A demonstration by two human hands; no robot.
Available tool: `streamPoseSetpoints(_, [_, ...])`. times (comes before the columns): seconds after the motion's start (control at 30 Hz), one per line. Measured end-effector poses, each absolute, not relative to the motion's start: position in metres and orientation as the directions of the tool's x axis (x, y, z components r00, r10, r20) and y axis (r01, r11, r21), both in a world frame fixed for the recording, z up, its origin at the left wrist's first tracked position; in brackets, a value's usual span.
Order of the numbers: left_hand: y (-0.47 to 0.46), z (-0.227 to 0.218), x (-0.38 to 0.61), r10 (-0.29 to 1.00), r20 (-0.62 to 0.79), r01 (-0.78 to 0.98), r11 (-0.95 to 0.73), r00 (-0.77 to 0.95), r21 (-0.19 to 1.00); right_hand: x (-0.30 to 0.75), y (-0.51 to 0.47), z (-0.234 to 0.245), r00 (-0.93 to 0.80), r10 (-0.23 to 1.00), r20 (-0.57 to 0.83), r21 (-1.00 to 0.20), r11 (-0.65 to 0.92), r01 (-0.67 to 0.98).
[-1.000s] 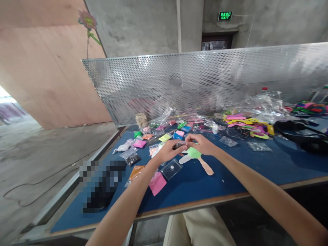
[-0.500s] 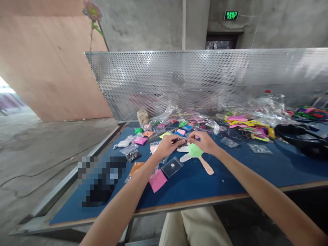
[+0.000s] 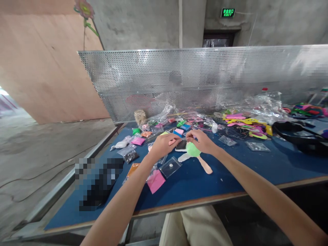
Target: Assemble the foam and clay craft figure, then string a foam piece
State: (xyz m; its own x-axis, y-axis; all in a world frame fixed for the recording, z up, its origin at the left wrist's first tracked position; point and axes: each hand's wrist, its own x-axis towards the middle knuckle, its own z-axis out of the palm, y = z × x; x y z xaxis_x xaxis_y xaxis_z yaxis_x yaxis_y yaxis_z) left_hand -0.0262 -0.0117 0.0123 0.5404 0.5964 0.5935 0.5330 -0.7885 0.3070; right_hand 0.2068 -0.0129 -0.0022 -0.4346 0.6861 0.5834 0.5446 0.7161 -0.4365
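Note:
My left hand [image 3: 164, 144] is closed, its fingertips at a small dark packet [image 3: 181, 145] that it seems to grip. Close by on the right, my right hand [image 3: 202, 140] has thumb and fingers pinched together; what is between them, if anything, is too small to make out. Just below it lies a round light-green clay piece [image 3: 193, 149] with a peach-coloured strip [image 3: 205, 166] pointing toward me and white flat strips [image 3: 185, 157] on its left. A clear zip bag [image 3: 171, 166] with a small white disc and a pink packet [image 3: 156, 181] lie nearer to me.
Clay packets, such as a magenta one [image 3: 138, 140] and an orange one [image 3: 133, 169], are scattered on the left of the blue table [image 3: 184, 194]. Colourful foam cut-outs [image 3: 243, 122] and a black strap-like object [image 3: 294, 138] lie right. A perforated metal panel [image 3: 159, 78] stands behind.
The dark packet between my hands shows more fully now, lower and just left of the green piece. My left hand has turned slightly. The whole view has shifted a little.

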Motion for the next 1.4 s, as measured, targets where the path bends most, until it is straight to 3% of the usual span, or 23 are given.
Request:
streamPoseSetpoints(0.27, [-0.016,0.014,-0.027,0.614,0.605,0.535,-0.775,0.507,0.337,0.208,-0.015,-0.002,-0.411,0.599,0.687,-0.382,0.779,0.496])
streamPoseSetpoints(0.47, [-0.019,0.01,-0.023,0.546,0.645,0.525,-0.813,0.534,0.253,0.206,-0.022,0.002,-0.478,0.507,0.717,-0.298,0.843,0.448])
streamPoseSetpoints(0.7, [-0.027,0.011,-0.02,0.509,0.61,0.483,-0.846,0.607,0.225,0.201,-0.028,0.0,-0.474,0.503,0.723,-0.231,0.822,0.52])
streamPoseSetpoints(0.87, [-0.022,0.024,-0.032,0.524,0.605,0.525,-0.828,0.6,0.198,0.199,-0.029,0.0,-0.428,0.534,0.729,-0.303,0.812,0.498])
streamPoseSetpoints(0.97, [-0.01,0.033,-0.053,0.614,0.629,0.671,-0.716,0.476,0.192,0.203,-0.026,0.001,-0.39,0.584,0.712,-0.378,0.787,0.487])
streamPoseSetpoints(1.13, [0.009,0.034,-0.088,0.775,0.612,0.921,-0.337,0.154,0.194,0.213,-0.018,-0.001,-0.367,0.61,0.703,-0.392,0.762,0.515])
streamPoseSetpoints(1.4, [0.014,0.034,-0.133,0.982,0.164,0.994,0.087,-0.096,0.059,0.228,-0.005,-0.001,-0.467,0.671,0.576,-0.365,0.722,0.588])
